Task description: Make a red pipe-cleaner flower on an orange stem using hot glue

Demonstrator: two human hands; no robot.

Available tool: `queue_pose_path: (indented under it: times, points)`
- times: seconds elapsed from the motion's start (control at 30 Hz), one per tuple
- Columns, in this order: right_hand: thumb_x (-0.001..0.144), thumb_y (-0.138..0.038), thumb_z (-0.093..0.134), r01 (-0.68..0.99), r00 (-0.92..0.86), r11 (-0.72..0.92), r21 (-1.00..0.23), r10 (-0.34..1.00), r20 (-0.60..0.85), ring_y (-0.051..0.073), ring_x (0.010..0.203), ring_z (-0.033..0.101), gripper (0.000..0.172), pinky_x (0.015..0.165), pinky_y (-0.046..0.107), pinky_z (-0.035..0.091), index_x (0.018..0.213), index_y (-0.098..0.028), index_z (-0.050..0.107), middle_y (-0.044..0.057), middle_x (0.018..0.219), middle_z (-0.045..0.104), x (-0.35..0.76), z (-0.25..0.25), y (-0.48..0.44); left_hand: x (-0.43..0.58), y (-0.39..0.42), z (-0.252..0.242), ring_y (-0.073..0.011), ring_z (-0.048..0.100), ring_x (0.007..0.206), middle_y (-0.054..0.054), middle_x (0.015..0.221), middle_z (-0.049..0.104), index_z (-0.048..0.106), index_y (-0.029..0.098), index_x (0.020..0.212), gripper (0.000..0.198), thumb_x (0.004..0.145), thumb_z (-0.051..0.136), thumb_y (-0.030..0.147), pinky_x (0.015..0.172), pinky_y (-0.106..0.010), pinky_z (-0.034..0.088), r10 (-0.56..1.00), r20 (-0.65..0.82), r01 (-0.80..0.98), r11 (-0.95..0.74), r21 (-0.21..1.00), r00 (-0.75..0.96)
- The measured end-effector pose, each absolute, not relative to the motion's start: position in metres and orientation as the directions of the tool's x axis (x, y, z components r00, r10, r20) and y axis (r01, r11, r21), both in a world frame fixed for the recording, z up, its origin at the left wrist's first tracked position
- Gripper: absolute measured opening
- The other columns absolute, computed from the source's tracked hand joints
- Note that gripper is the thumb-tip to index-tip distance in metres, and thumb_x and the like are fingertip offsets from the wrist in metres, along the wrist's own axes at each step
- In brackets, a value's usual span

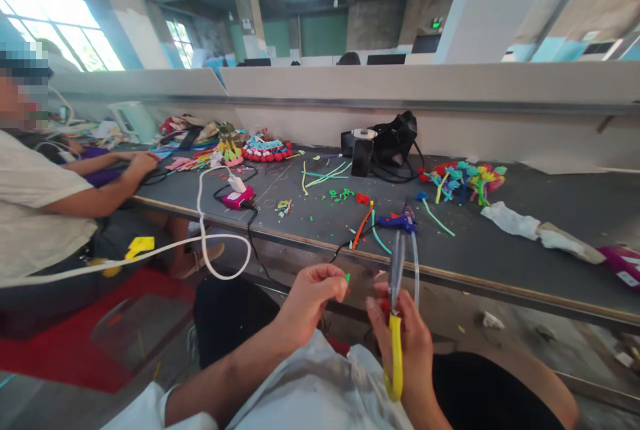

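My left hand [306,303] is raised over my lap, thumb and fingertips pinched on a small green piece [348,278]. To its right, my right hand [416,343] is closed around scissors [395,357] with a yellow handle, their blades pointing up toward the table edge. Something red shows between the right fingers, too blurred to name. On the table just beyond lie a blue glue gun [399,221], an orange pipe cleaner [363,225] and a red piece [363,199]. Small green pieces [341,195] are scattered to the left of these.
Colourful pipe-cleaner flowers [467,180] sit at the right, near a black bag [397,137]. A magenta power strip [238,198] and a looping white cable [203,217] are at the left. Another person [45,197] sits there, hands on the table [550,237].
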State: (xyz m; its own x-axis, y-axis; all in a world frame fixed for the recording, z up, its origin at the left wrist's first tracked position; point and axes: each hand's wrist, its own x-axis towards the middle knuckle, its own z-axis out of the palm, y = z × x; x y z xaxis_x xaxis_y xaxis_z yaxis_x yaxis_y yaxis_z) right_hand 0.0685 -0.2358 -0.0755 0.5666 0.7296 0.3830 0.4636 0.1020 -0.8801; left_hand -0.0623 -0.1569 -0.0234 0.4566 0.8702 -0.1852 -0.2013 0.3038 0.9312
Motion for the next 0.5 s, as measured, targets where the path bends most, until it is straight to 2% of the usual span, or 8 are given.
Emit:
queue_pose_path:
  times: [0.1, 0.23, 0.33, 0.5]
  points:
    - [0.086, -0.033, 0.059, 0.595, 0.428, 0.175, -0.785, 0.757, 0.493, 0.014, 0.068, 0.067, 0.023, 0.063, 0.022, 0.055, 0.103, -0.018, 0.063, 0.005, 0.090, 0.071, 0.064, -0.093, -0.242, -0.059, -0.156, -0.017, -0.0127, 0.053, 0.063, 0.002, 0.053, 0.054, 0.062, 0.015, 0.059, 0.011, 0.065, 0.070, 0.021, 0.077, -0.027, 0.041, 0.880, -0.164, -0.381, 0.352, 0.855, 0.446]
    - [0.087, -0.028, 0.058, 0.659, 0.342, 0.204, -0.724, 0.776, 0.530, 0.017, 0.080, 0.069, 0.026, 0.072, 0.025, 0.056, 0.111, -0.018, 0.061, 0.006, 0.097, 0.071, 0.060, -0.115, -0.247, -0.055, -0.158, -0.017, -0.0117, 0.051, 0.064, 0.000, 0.059, 0.056, 0.065, 0.014, 0.063, 0.009, 0.067, 0.071, 0.020, 0.070, -0.025, 0.041, 0.890, -0.149, -0.458, 0.358, 0.814, 0.432]
    - [0.087, -0.026, 0.057, 0.663, 0.291, 0.192, -0.723, 0.824, 0.486, 0.016, 0.079, 0.069, 0.027, 0.070, 0.024, 0.055, 0.114, -0.021, 0.060, 0.005, 0.097, 0.071, 0.060, -0.123, -0.249, -0.053, -0.158, -0.019, -0.0099, 0.049, 0.060, -0.001, 0.061, 0.058, 0.066, 0.014, 0.065, 0.008, 0.068, 0.071, 0.019, 0.064, -0.024, 0.039, 0.898, -0.144, -0.460, 0.343, 0.819, 0.415]
    - [0.085, -0.025, 0.057, 0.637, 0.296, 0.179, -0.750, 0.842, 0.452, 0.016, 0.075, 0.068, 0.029, 0.066, 0.023, 0.054, 0.113, -0.022, 0.061, 0.003, 0.091, 0.071, 0.061, -0.124, -0.250, -0.053, -0.159, -0.021, -0.0102, 0.051, 0.061, -0.001, 0.063, 0.060, 0.066, 0.014, 0.068, 0.008, 0.069, 0.071, 0.020, 0.064, -0.024, 0.040, 0.907, -0.134, -0.441, 0.317, 0.840, 0.398]
